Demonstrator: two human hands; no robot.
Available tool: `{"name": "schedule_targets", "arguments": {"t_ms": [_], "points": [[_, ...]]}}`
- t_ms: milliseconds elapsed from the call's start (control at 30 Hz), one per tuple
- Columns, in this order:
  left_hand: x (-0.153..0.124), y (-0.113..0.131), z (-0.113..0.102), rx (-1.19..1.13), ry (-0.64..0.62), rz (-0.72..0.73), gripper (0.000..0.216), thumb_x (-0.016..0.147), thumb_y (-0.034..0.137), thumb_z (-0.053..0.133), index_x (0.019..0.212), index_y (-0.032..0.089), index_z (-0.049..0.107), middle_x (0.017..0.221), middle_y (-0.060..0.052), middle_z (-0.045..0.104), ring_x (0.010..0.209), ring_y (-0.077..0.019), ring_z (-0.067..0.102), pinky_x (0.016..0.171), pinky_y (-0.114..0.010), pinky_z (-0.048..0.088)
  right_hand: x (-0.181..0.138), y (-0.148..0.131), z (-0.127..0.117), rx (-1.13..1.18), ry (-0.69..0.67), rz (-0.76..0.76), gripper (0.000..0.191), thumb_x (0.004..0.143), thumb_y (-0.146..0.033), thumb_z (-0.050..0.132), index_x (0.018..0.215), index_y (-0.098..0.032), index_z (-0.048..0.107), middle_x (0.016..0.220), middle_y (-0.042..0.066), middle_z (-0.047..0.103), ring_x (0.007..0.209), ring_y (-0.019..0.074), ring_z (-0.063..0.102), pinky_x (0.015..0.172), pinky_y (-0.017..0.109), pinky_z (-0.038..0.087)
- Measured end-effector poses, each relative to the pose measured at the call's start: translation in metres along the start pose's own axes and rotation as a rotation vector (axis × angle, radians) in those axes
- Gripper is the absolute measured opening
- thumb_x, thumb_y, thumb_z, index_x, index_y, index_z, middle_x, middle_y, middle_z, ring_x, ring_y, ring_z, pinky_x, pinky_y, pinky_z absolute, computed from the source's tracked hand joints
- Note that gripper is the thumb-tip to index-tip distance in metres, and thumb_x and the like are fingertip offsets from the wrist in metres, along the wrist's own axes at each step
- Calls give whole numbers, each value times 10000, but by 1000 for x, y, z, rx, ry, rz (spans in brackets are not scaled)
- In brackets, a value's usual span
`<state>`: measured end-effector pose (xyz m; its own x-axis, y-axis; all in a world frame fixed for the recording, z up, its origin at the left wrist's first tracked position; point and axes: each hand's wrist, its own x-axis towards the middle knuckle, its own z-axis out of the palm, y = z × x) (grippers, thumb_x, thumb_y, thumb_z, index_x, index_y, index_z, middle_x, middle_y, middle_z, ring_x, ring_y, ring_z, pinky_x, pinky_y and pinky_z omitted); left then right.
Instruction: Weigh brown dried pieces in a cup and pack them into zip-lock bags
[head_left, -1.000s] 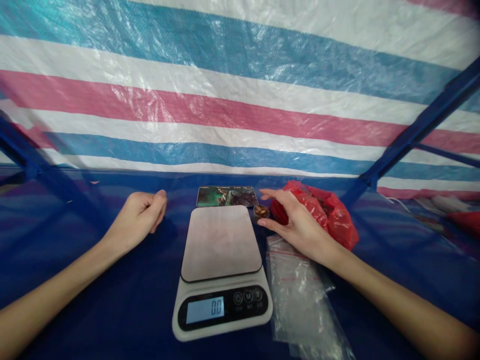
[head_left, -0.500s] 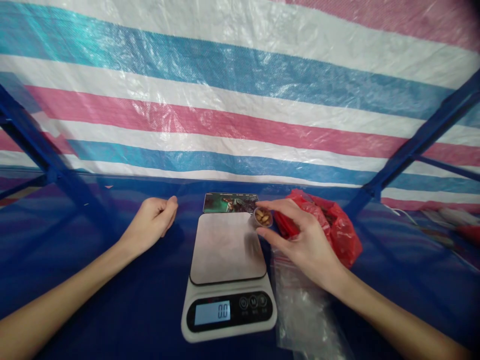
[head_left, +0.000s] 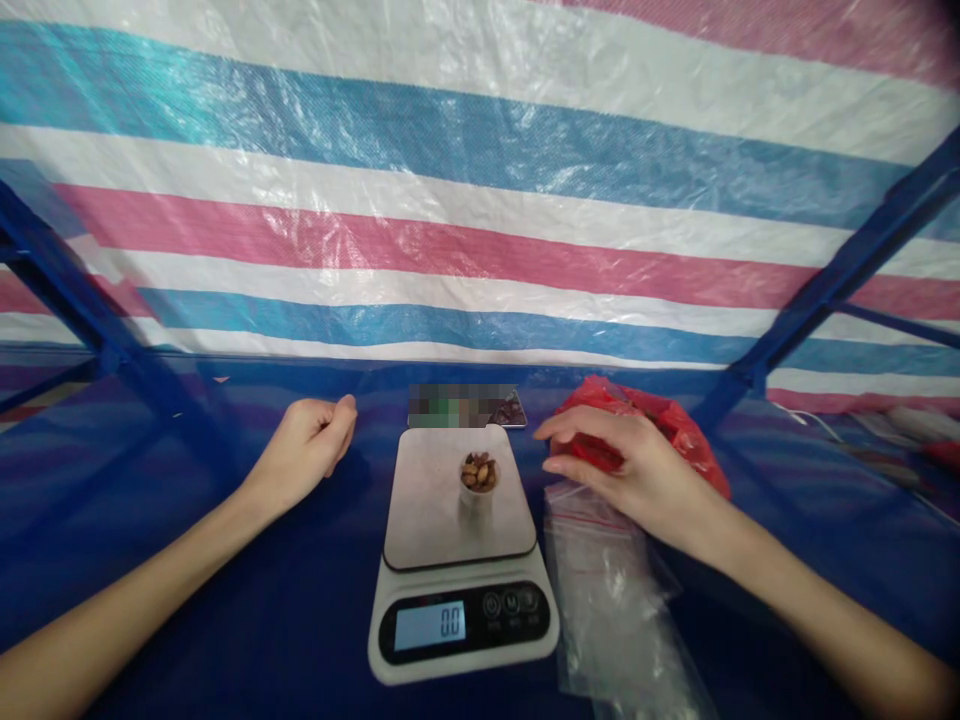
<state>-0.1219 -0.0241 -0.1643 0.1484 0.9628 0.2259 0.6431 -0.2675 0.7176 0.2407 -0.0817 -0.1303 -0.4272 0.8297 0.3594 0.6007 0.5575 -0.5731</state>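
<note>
A small clear cup (head_left: 478,492) filled with brown nut-like or bean-like pieces (head_left: 480,469) stands upright on the steel plate of a digital kitchen scale (head_left: 427,510). The scale's display (head_left: 430,624) reads 0.0. To the right of the plate, my right hand (head_left: 626,460) hovers with thumb and fingers apart, holding nothing. It is in front of a red plastic bag (head_left: 686,435) and above clear zip bags (head_left: 607,600). My left hand (head_left: 311,445) rests in a loose fist left of the scale, with nothing visible in it.
A flat dark rectangular item (head_left: 510,408), partly blurred out, lies just behind the scale. Blue metal bars (head_left: 810,305) slant up at both sides. Red, white and blue striped sheeting (head_left: 450,240) hangs behind the blue surface (head_left: 240,620).
My right hand has let go of the cup of brown pieces, which now stands on the scale plate, and has drawn back right. My left hand keeps its place. The display still shows 0.0.
</note>
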Motion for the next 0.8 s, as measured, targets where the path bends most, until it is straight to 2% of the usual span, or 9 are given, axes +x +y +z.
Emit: {"name": "schedule_targets", "arguments": {"t_ms": [33,100,133,200,300,433,600,800], "points": [[0,0,0,-1,-2,1,708,1014,588,332,403,249,450,377,-25,504,405,-149,498,493,-266,416,0,5,-11,-14,-111,22,116,985,-323,743,1026,-217,763,962,47,778,865,206,731,793,327,570],[0,0,1,0,-7,0,709,1013,588,331,401,250,452,372,-25,503,399,-149,495,478,-262,412,0,13,-26,5,-354,108,169,924,-350,816,923,-192,755,810,9,723,705,163,669,629,261,501],[0,0,1,1,-7,-1,709,1013,585,332,399,250,451,371,-25,503,395,-149,494,470,-259,409,-1,16,-30,17,-446,147,209,874,-355,868,916,-186,753,779,-7,695,677,151,640,593,246,469],[-1,0,1,-1,-6,3,705,1013,574,338,397,250,451,368,-25,505,388,-149,494,456,-256,402,-3,18,-30,1,-528,176,290,772,-323,955,909,-180,744,793,-21,665,691,142,610,588,237,439],[0,0,1,-4,0,12,697,1013,563,348,401,249,457,363,-22,506,381,-148,492,448,-254,397,-6,19,-21,-64,-521,117,286,739,-216,968,863,-179,714,872,-16,659,751,141,601,640,242,435],[0,-1,1,1,5,14,708,1020,561,337,396,248,458,365,-25,507,389,-145,497,476,-258,413,-4,18,-15,-4,-508,34,111,902,-135,795,853,-180,705,909,5,688,800,146,643,714,254,478],[-1,1,1,0,1,15,696,1011,545,343,391,250,455,367,-25,502,394,-142,491,492,-259,417,2,22,-17,-7,-412,-65,131,998,-233,703,880,-189,737,896,28,715,807,162,675,745,274,507],[-1,3,-1,12,16,49,702,1022,497,338,376,249,455,359,-22,492,403,-138,488,522,-258,422,3,32,-15,-54,-274,-119,145,989,-290,716,886,-200,763,874,47,740,792,185,681,741,306,517]]}}
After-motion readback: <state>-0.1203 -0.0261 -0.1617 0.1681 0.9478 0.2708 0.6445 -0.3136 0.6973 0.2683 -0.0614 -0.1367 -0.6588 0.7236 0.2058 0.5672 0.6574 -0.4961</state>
